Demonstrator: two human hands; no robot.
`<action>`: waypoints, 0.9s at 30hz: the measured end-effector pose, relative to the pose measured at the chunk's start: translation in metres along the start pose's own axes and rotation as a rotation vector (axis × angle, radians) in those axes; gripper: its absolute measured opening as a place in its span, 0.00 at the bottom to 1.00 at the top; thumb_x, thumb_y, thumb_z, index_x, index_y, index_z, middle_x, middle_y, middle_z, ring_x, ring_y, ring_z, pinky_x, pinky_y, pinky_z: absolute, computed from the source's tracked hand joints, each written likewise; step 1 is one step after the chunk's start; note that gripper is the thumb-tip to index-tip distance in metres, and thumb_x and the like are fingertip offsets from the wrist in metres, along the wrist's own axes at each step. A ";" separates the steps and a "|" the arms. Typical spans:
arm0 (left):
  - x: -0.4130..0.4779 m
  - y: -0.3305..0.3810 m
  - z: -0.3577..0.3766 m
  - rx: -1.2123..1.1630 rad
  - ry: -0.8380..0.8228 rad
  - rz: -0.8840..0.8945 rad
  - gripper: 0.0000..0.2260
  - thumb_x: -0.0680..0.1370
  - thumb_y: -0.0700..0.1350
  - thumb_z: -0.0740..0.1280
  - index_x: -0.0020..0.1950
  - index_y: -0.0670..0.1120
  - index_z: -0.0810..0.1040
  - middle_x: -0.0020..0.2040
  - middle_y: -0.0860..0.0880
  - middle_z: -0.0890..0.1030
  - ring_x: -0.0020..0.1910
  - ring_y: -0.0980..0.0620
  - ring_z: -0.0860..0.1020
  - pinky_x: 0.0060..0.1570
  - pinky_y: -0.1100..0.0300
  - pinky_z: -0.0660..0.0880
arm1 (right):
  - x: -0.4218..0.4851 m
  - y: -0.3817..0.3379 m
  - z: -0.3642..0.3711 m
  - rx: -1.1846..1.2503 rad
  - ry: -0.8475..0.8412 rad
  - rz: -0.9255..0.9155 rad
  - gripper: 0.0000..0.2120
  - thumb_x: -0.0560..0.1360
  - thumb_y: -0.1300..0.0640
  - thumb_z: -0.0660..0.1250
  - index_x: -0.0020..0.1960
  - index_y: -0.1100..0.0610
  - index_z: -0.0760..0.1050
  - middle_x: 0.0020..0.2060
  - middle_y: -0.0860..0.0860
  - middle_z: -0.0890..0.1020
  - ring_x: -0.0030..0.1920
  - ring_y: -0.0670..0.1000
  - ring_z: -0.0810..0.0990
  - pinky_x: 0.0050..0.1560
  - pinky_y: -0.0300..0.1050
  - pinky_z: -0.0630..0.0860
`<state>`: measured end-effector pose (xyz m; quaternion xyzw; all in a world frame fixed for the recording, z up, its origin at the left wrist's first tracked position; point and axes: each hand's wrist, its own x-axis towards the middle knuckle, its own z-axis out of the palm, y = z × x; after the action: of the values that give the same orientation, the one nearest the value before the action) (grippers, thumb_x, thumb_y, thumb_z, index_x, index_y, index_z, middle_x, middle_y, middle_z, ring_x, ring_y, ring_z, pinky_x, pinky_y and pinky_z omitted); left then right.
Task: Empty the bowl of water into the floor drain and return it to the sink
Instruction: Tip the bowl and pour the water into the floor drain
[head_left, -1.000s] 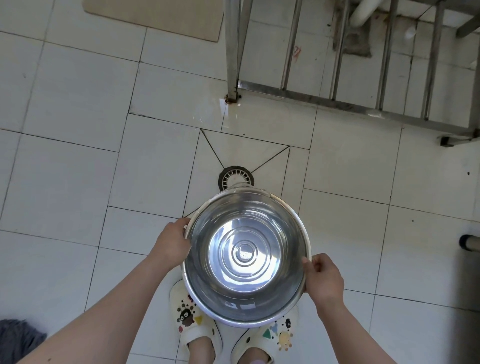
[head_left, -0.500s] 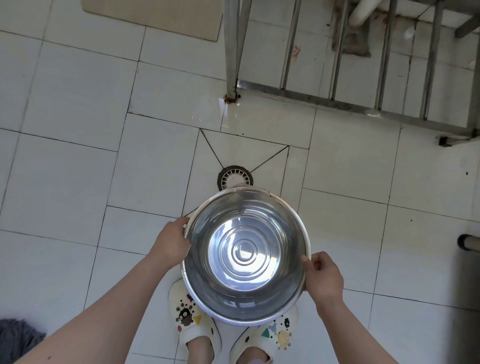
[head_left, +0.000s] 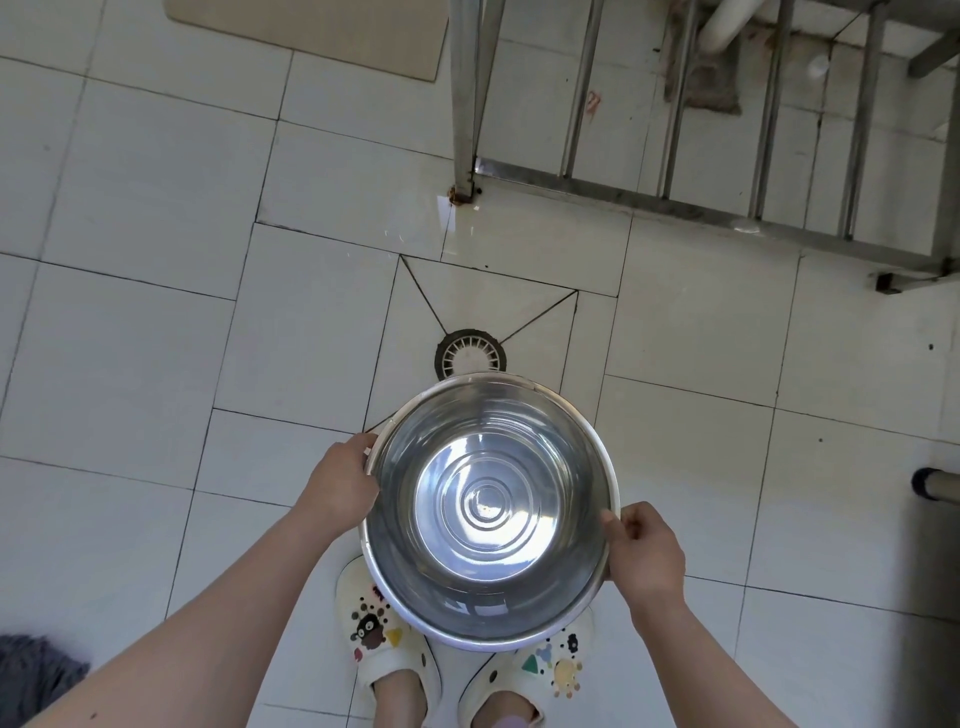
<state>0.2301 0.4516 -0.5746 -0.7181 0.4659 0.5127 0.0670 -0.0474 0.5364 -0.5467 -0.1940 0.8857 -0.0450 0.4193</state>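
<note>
A large shiny steel bowl (head_left: 491, 512) hangs level above the tiled floor, clear water rippling in rings inside it. My left hand (head_left: 343, 488) grips its left rim and my right hand (head_left: 644, 553) grips its right rim. The round floor drain (head_left: 470, 356), a dark ring with a white slotted cover, lies on the floor just beyond the bowl's far edge, its near part hidden by the rim. The sink is out of view.
A steel rack's leg (head_left: 465, 98) and lower bars (head_left: 727, 208) stand beyond the drain, with a wet patch at the leg's foot. A beige mat (head_left: 311, 31) lies top left, a grey cloth (head_left: 31, 675) bottom left. My slippered feet (head_left: 389, 649) are under the bowl.
The bowl and both hands have barely shifted; only the water's ripples have changed.
</note>
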 end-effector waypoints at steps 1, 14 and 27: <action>0.000 0.000 0.000 0.000 -0.001 -0.001 0.16 0.75 0.35 0.62 0.61 0.44 0.76 0.40 0.46 0.80 0.37 0.48 0.77 0.33 0.63 0.71 | 0.000 0.000 0.001 0.003 0.001 0.004 0.13 0.78 0.55 0.64 0.43 0.66 0.72 0.37 0.62 0.79 0.40 0.64 0.80 0.50 0.60 0.80; 0.000 -0.002 0.000 0.016 -0.005 -0.011 0.17 0.75 0.35 0.62 0.63 0.45 0.75 0.34 0.53 0.76 0.32 0.56 0.74 0.30 0.66 0.68 | -0.004 -0.001 0.002 0.021 -0.011 0.029 0.13 0.78 0.55 0.64 0.44 0.65 0.72 0.41 0.63 0.81 0.45 0.67 0.81 0.51 0.61 0.80; 0.005 -0.005 0.001 0.018 -0.011 -0.027 0.18 0.74 0.33 0.62 0.63 0.45 0.75 0.38 0.50 0.78 0.35 0.51 0.76 0.31 0.65 0.70 | -0.003 -0.002 0.004 0.016 -0.016 0.029 0.12 0.78 0.55 0.64 0.44 0.64 0.72 0.41 0.63 0.81 0.45 0.67 0.80 0.51 0.62 0.80</action>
<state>0.2340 0.4517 -0.5813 -0.7209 0.4605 0.5113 0.0830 -0.0418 0.5358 -0.5470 -0.1781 0.8846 -0.0445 0.4286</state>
